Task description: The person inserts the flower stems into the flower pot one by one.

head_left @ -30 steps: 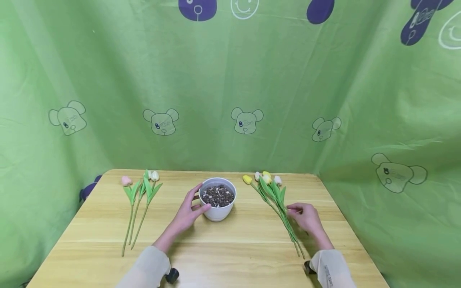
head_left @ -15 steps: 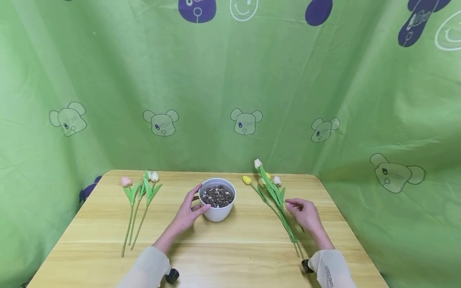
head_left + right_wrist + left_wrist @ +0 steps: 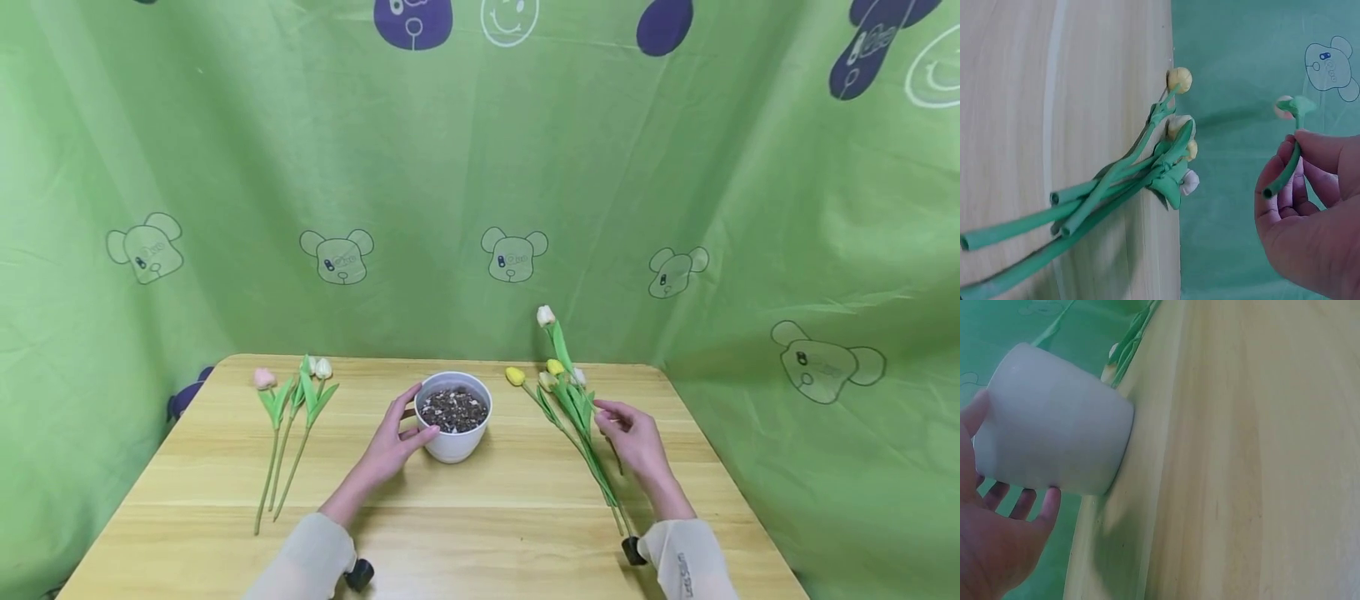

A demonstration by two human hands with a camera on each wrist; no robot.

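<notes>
A white flowerpot (image 3: 452,447) filled with dark soil (image 3: 453,409) stands upright at the middle of the table. My left hand (image 3: 388,448) holds it by its left side, thumb and fingers spread round the wall, as the left wrist view shows on the pot (image 3: 1060,425). To the right, my right hand (image 3: 636,442) pinches the green stem of a white tulip (image 3: 546,316), raised above the other flowers. In the right wrist view the tulip's stem (image 3: 1285,172) sits between thumb and fingertips, its lower end free. Below it lies a bunch of yellow and pale tulips (image 3: 576,408).
Three tulips (image 3: 285,433), one pink and two white, lie side by side at the table's left. The wooden table (image 3: 480,542) ends at a green patterned curtain (image 3: 420,308) behind and on both sides.
My right hand has lifted the white tulip out of the bunch, and its bloom has risen above the table's back edge. The left hand and the flowerpot stay where they were.
</notes>
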